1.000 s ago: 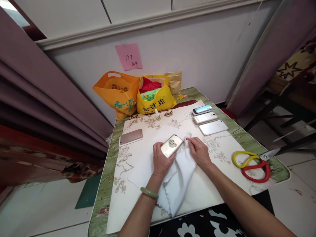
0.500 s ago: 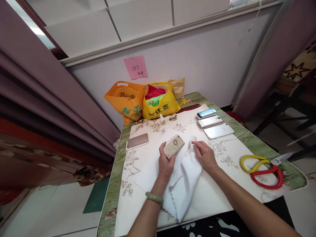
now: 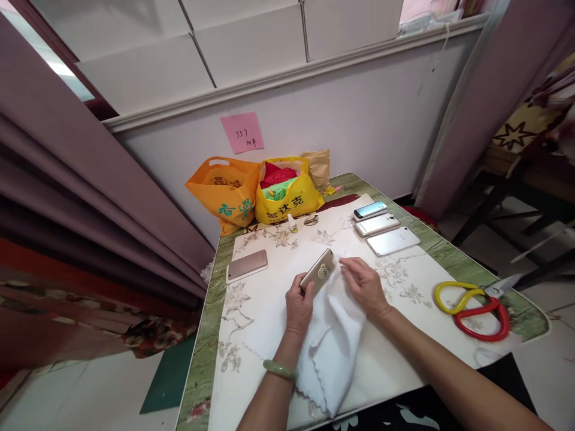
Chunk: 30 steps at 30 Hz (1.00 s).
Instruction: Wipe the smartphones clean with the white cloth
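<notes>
Table [image 3: 449, 254] w/ green wood-look top, white floral mat [image 3: 269, 281] over most of it. Orange bag [image 3: 224, 194] & yellow bag [image 3: 287, 197] stand at far edge by wall, both w/ green Chinese print; pink note [image 3: 241, 132] on wall above reads "357" plus smaller scrawl, can't make out. Scissors [image 3: 471, 302], yellow + red handles, lie at right edge.

White cloth [image 3: 330, 335], scalloped hem, bunched at mat centre, draping twd near edge. Left hand [image 3: 300, 302] grips gold phone [image 3: 318, 272] by lower end, phone tilted up off mat, back showing, round ring holder on it. Right hand [image 3: 366, 287] pinches cloth just beside phone.

3 phones [image 3: 384, 224] in row far right; rose-gold phone [image 3: 247, 264] flat at left. Small dropper bottle [image 3: 292, 224] in front of yellow bag.
</notes>
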{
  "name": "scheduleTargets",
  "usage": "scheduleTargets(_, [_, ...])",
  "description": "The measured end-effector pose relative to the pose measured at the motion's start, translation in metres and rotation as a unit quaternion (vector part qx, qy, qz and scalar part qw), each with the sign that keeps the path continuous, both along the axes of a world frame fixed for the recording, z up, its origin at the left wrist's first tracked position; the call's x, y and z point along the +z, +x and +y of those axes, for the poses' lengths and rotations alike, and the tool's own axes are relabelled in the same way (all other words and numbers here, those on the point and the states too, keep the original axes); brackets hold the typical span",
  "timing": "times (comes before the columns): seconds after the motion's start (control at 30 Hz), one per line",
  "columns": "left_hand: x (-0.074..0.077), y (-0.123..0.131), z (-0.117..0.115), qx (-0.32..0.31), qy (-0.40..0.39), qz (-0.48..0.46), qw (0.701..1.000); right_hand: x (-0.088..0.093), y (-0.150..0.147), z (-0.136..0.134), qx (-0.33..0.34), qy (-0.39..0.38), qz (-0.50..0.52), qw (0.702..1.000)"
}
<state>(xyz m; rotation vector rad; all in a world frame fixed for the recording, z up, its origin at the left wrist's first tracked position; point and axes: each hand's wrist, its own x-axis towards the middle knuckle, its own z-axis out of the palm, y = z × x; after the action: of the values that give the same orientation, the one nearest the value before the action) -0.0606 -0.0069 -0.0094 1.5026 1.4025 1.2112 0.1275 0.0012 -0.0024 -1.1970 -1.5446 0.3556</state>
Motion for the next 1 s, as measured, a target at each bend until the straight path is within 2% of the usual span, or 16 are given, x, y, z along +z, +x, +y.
scheduleTargets(0.13, [0.0,-0.002,0.0,0.006,0.021,0.012,1.0,0.017,-0.041,-0.007,0.1,0.063,-0.141,0.983])
scheduleTargets(0.2, [0.0,-0.003,0.0,0.02,0.03,0.016,0.999,0.017,-0.051,-0.007,0.112,0.076,-0.199,0.971])
scheduleTargets(0.27, [0.0,-0.003,0.0,0.027,0.039,0.022,0.999,0.013,-0.049,0.001,0.069,0.077,-0.223,0.969])
scheduleTargets(0.4, [0.0,0.0,0.0,0.018,0.066,0.046,0.997,0.006,-0.024,0.025,-0.061,0.029,-0.211,0.975])
scheduleTargets(0.5, [-0.001,0.001,0.0,0.02,0.069,0.053,0.996,0.006,-0.019,0.03,-0.092,0.007,-0.198,0.976])
scheduleTargets(0.57, [-0.002,0.001,0.0,0.021,0.072,0.053,0.996,0.007,-0.026,0.022,-0.064,0.028,-0.205,0.976])
scheduleTargets(0.67, [-0.003,0.0,0.001,0.024,0.074,0.076,0.994,0.004,-0.039,0.004,0.027,0.087,-0.227,0.97])
scheduleTargets(0.73, [-0.003,0.0,0.0,0.025,0.079,0.094,0.992,0.002,-0.039,0.0,0.051,0.107,-0.232,0.966])
scheduleTargets(0.8, [-0.001,0.0,0.0,0.018,0.082,0.099,0.992,-0.001,-0.031,0.006,0.013,0.089,-0.225,0.97])
scheduleTargets(0.93, [0.002,0.003,-0.001,-0.002,0.073,0.1,0.992,-0.005,-0.016,0.023,-0.115,0.005,-0.159,0.981])
scheduleTargets(1.0, [0.002,0.003,0.0,-0.015,0.071,0.098,0.993,-0.006,-0.016,0.023,-0.122,0.0,-0.137,0.983])
